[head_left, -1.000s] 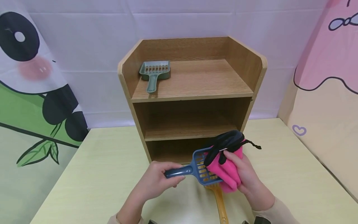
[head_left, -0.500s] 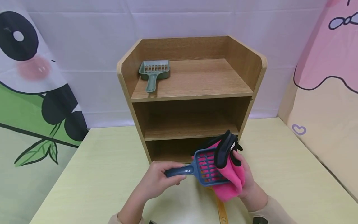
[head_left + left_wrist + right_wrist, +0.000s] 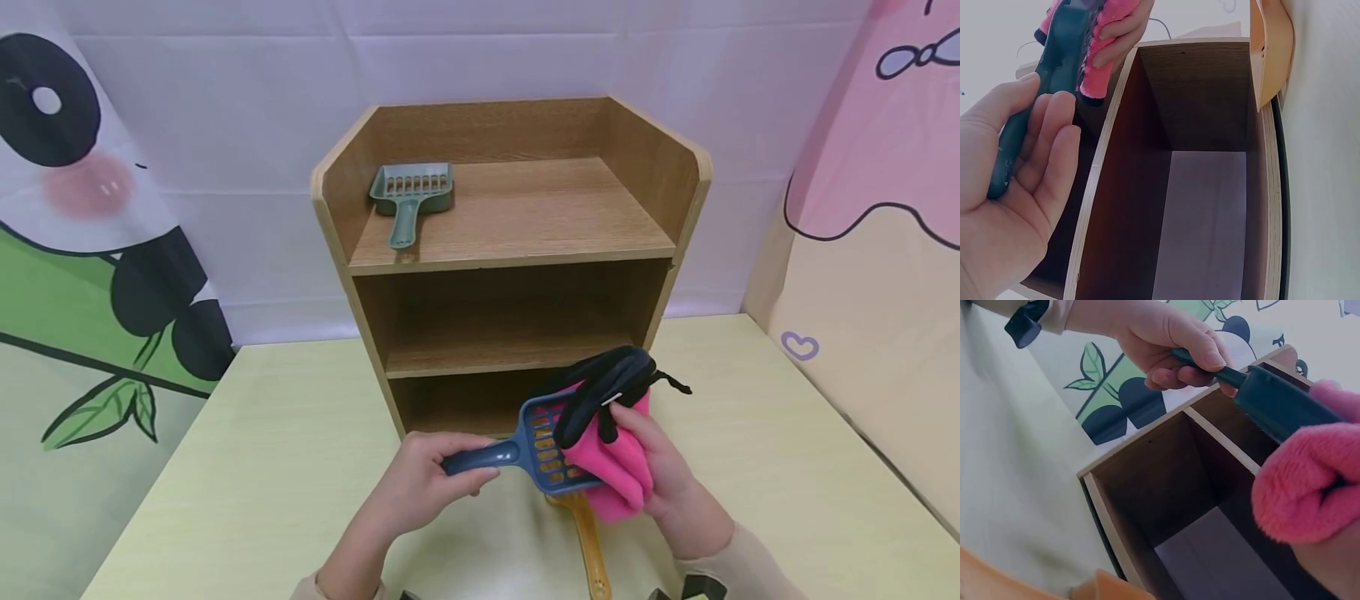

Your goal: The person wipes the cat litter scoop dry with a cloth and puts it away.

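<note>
My left hand (image 3: 431, 483) grips the handle of a blue slotted litter scoop (image 3: 540, 450), its thumb along the top and fingers curled beneath. In my right hand (image 3: 671, 475) is a folded pink plush cloth (image 3: 618, 471) with black edging, laid over the right part of the scoop's head. The left wrist view has the cloth (image 3: 1100, 69) against the scoop (image 3: 1063, 56). Below the blue scoop, a yellow scoop (image 3: 588, 542) lies on the table, its head mostly hidden. A grey-green scoop (image 3: 411, 196) sits on the top shelf at left.
A wooden shelf unit (image 3: 513, 260) with open compartments stands behind the hands. It rests on a pale table (image 3: 300, 433). Printed fabric (image 3: 495, 67) hangs behind and at both sides.
The pink cloth swept left across the scoop's slots half a second ago and is now back toward the right side. My left hand and the blue scoop have hardly moved.
</note>
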Tool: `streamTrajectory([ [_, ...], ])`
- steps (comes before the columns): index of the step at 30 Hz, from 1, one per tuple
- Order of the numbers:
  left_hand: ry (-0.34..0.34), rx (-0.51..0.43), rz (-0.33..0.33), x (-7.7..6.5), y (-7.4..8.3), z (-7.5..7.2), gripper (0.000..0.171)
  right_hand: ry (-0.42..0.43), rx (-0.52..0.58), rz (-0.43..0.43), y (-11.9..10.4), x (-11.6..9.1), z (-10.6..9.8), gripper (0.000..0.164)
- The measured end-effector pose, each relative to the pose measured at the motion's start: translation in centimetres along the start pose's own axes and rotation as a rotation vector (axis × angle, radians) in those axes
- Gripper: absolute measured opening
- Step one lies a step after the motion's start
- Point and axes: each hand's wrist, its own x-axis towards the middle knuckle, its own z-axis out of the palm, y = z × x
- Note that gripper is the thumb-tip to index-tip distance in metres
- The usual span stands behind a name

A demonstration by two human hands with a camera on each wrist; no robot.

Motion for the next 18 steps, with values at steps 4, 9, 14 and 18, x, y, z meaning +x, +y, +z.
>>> streamTrajectory([
  [4, 0.001, 0.019, -0.009, -0.05, -0.01, 0.0, 0.023, 0.245, -0.206, -0.039, -0.2, -0.05, 0.36, 0.024],
  [9, -0.004, 0.036, -0.02, -0.05, -0.11, -0.03, 0.023, 0.464, -0.367, -0.035, -0.23, 0.12, 0.69, 0.015],
  [14, -0.008, 0.033, -0.028, -0.05, -0.16, -0.02, 0.023, 0.546, -0.397, 0.027, -0.33, 0.15, 0.96, 0.017],
  [18, -0.003, 0.01, -0.005, 0.0, -0.27, 0.06, 0.023, 0.349, -0.231, 0.082, -0.39, -0.03, 0.69, 0.024],
])
